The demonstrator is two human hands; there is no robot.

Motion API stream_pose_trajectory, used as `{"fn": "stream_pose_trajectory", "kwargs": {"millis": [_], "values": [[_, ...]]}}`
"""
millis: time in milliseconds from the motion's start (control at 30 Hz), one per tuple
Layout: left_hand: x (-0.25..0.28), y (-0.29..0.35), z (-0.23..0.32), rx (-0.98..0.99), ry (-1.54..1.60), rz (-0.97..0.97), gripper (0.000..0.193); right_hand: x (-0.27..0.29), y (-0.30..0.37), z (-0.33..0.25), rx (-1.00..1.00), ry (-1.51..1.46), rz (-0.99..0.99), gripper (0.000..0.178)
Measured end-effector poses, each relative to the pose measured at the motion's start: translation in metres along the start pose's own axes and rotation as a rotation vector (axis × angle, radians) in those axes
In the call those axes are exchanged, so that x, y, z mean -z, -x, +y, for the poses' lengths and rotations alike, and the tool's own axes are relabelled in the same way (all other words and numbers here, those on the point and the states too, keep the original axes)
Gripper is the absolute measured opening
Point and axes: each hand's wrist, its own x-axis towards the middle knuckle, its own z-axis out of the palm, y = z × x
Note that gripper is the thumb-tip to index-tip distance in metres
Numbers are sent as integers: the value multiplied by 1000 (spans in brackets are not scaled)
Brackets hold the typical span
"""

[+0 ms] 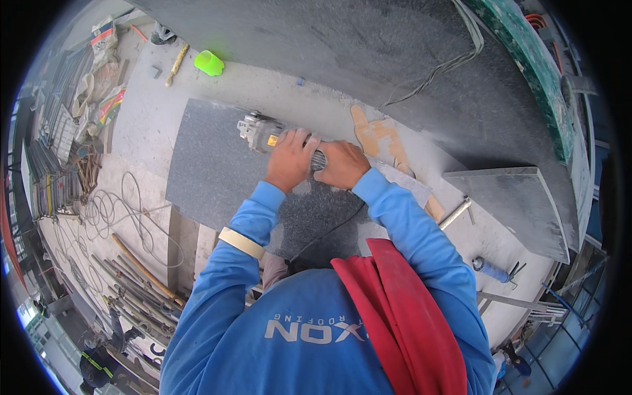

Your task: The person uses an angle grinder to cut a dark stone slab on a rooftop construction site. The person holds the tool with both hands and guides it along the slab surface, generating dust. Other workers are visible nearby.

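An angle grinder [257,131] with a metal head lies across the far edge of a dark speckled stone slab [210,161]. My left hand [288,161] is closed around the grinder's body, just behind its head. Round the rear end, my right hand [343,163] grips the same tool, with its thumb near the vented back. The grinder's disc cannot be made out. A dark power cord [332,229] runs over the slab toward my body. Pale dust marks the slab below my hands.
Beyond the slab stands a large grey panel [316,46]; another stone piece [513,197] leans at right. A green cup [209,63] sits at the far left, a caulking gun [494,268] at right. Loose cables [135,210] and pipes [141,283] lie at left.
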Motion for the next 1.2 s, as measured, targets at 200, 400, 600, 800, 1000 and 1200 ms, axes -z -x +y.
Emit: {"fn": "stream_pose_trajectory", "kwargs": {"millis": [200,400,600,800,1000,1200], "values": [[5,2,-20,5,-37,11,57,-8,-18,-8,26,-7,20,40],[17,2,-32,34,-3,-14,59,-5,-30,-25,-22,35,-28,43],[14,-1,7,21,44,-11,60,13,10,-17,-36,43,-26,39],[0,-3,42,8,80,18,50,29,42,-6,-74,80,-45,40],[-1,0,23,9,54,9,53,17,26,-4,-28,43,-5,41],[2,3,1,17,47,3,65,4,4,-8,-24,18,-5,44]]}}
